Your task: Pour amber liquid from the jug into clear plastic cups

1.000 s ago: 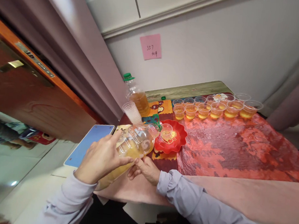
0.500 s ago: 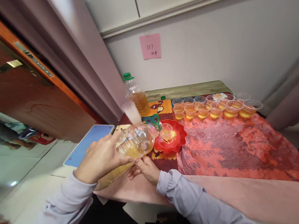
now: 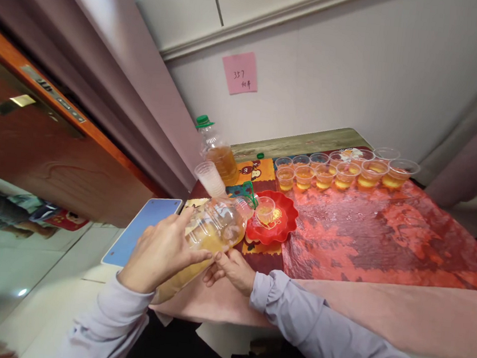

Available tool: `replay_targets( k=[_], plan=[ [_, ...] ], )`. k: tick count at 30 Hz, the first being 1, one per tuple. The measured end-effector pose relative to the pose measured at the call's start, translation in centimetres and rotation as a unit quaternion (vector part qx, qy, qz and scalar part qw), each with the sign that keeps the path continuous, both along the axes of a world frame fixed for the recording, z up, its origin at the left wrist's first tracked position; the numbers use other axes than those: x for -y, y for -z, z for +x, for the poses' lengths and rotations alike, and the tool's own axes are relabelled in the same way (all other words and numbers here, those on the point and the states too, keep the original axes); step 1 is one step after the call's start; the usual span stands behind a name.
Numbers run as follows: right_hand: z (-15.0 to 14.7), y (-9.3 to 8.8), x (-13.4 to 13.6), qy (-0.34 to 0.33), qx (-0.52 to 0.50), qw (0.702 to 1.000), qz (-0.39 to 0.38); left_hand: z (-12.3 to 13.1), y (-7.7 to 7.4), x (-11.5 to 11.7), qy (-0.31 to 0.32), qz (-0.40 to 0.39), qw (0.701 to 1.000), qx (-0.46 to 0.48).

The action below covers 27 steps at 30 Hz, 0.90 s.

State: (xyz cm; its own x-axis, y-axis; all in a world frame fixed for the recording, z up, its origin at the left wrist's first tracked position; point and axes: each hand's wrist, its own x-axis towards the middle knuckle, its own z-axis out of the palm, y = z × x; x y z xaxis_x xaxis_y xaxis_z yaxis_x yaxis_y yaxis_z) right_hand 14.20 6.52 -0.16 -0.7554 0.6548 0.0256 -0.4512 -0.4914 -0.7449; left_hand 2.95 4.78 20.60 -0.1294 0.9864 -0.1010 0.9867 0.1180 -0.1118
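Observation:
My left hand (image 3: 165,248) is wrapped over a large clear jug (image 3: 215,228) of yellowish liquid, tilted so its mouth points at a plastic cup. My right hand (image 3: 230,270) supports the jug's underside, fingers curled against it. A green ring handle (image 3: 249,195) circles the jug's neck. The plastic cup (image 3: 265,209) stands in a red scalloped tray (image 3: 289,225), right by the jug's mouth, with a little liquid in it. Behind the jug leans a stack of clear cups (image 3: 210,178). A second jug (image 3: 223,163) with a green cap and amber liquid stands upright farther back.
Two rows of filled plastic cups (image 3: 344,175) line the back of the red-covered table (image 3: 356,238). A loose green cap (image 3: 260,155) lies near the back edge. A blue board (image 3: 144,231) is at the left. Beyond stands a wooden door (image 3: 53,140); a person's legs show past it.

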Motion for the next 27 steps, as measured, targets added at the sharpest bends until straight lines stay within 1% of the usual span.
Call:
replay_targets(
  k=[7, 14, 21, 24, 27],
  plan=[
    [0.0, 0.0, 0.0, 0.001, -0.002, 1.000, 0.005, -0.3, 0.5, 0.1, 0.013, 0.030, 0.999, 0.006],
    [0.0, 0.2, 0.0, 0.001, -0.003, 1.000, 0.004, -0.3, 0.5, 0.0, 0.009, 0.021, 1.000, 0.007],
    [-0.1, 0.3, -0.1, 0.003, 0.001, 1.000, 0.017, -0.5, 0.5, 0.2, 0.001, 0.027, 0.999, 0.023],
    [0.0, 0.3, -0.2, 0.015, 0.015, 0.999, 0.025, -1.3, 1.1, 0.5, 0.007, 0.040, 0.997, 0.061],
    [0.1, 0.3, -0.4, 0.051, 0.054, 0.995, 0.059, -2.4, 2.7, 1.2, 0.021, 0.091, 0.986, 0.138]
  ],
)
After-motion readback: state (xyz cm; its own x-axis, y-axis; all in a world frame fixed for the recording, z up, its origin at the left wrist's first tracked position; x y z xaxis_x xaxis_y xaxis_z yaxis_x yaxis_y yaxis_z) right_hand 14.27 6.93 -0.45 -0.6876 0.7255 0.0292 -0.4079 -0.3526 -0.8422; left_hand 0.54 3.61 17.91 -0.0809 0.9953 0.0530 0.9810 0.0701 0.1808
